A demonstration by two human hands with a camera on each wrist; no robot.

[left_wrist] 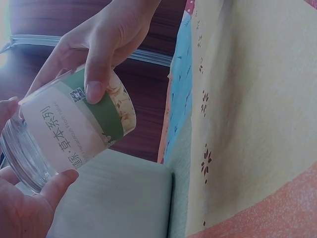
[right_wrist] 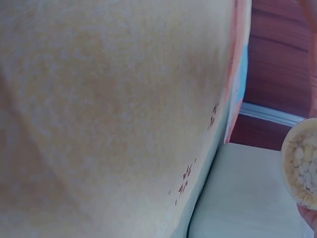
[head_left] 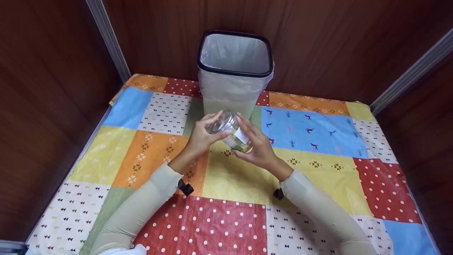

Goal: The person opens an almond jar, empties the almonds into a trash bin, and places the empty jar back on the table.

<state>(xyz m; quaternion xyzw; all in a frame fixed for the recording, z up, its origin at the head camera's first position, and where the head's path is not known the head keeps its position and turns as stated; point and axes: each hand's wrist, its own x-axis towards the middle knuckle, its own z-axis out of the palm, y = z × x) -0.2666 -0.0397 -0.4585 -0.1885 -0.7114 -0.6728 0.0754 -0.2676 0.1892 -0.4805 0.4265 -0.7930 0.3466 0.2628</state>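
Near the middle of the head view, both hands are holding a small clear jar (head_left: pixel 231 132) tilted above the patchwork tablecloth (head_left: pixel 318 148), just below the bin (head_left: pixel 235 71) that is standing at the upper centre of the frame. The left hand (head_left: pixel 201 136) is curling its fingers round the jar's clear lid end, which is pointing toward the upper left; in the left wrist view its thumb (left_wrist: pixel 52 186) and palm are cupping that transparent end at the lower left of the frame. The right hand (head_left: pixel 256 145) is gripping the labelled body, with a fingertip (left_wrist: pixel 96 89) pressing on the green band of the label (left_wrist: pixel 69 129) and pale flakes showing through the glass near the jar's base. The right wrist view is catching only the round bottom of the jar (right_wrist: pixel 302 163) at its right edge, with the pale bin wall behind it.

By the look of it, the step in hand is twisting the lid off, one hand steadying the body while the other is turning the cap. Whether the lid is already loosening cannot be told. The next move seems to be calling for a firm counter-twist and for keeping the jar from tipping further, since the contents could be spilling onto the cloth rather than into the lined bin beyond
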